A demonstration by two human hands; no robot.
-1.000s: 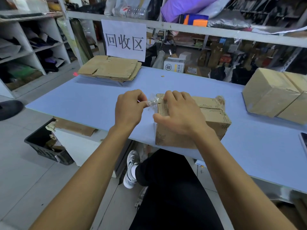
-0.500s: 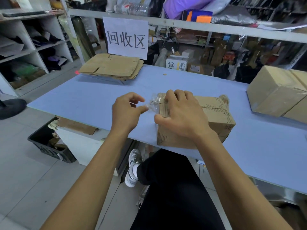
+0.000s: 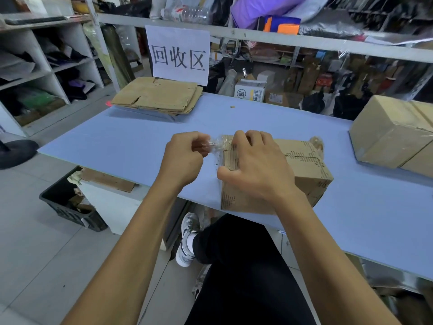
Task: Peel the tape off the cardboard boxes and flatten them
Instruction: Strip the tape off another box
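Box (image 3: 302,170) I'm working sits mid-frame at the near edge of the blue table (image 3: 140,137), still standing up w/ its top seam closed; clear tape (image 3: 216,144) is lifted at its upper-left corner, pinched in my left hand (image 3: 185,158), while my right hand (image 3: 255,170) lies over the box's left end, thumb hooked on the side, steadying it. Done so far, I'd say: flattened stack (image 3: 159,96) upper left under the paper sign (image 3: 179,53). Left: rest of this tape, flattening, plus taped boxes (image 3: 393,130) at right edge.
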